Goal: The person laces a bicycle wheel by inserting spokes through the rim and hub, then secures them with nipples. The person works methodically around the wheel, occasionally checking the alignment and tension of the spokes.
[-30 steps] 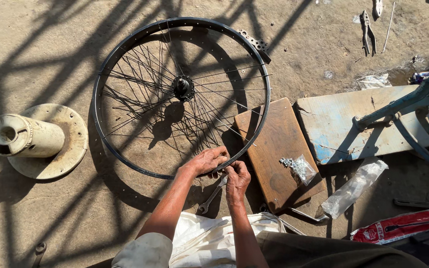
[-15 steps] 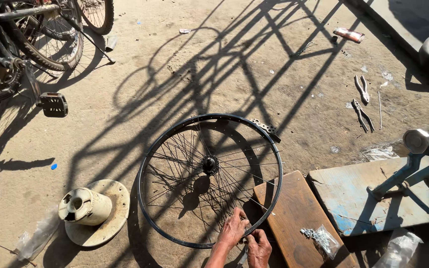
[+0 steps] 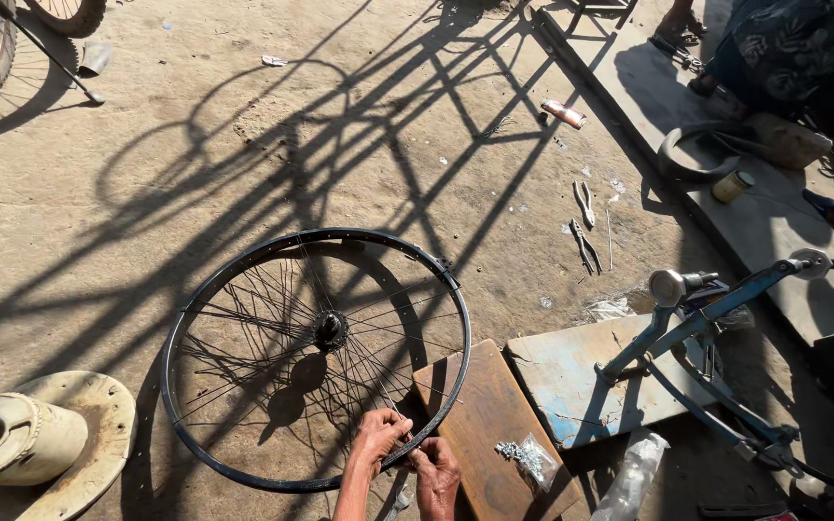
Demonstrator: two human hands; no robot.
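A bicycle wheel (image 3: pixel 316 357) lay flat on the dirt ground (image 3: pixel 243 145), its black rim nearest me overlapping the corner of a brown wooden board (image 3: pixel 489 425). My left hand (image 3: pixel 378 436) rested at the near edge of the rim, fingers pinched narrow on a spoke end where it met the rim; my right hand (image 3: pixel 436 470) sat just beside it, touching it, its grip likewise closed on something small that I could not make out. The hub (image 3: pixel 330 330) stood at the wheel's centre, spokes fanning out from it.

On the board, to the right of my hands, lay a small clear bag of metal parts (image 3: pixel 525 457). A pale blue board (image 3: pixel 581 381) adjoined it, with a blue bicycle frame (image 3: pixel 707 318) standing over its far side. Two pairs of pliers (image 3: pixel 586 227) lay on the ground beyond, well apart from the wheel. At lower left sat a cream-coloured spool on a round base (image 3: pixel 36 439).
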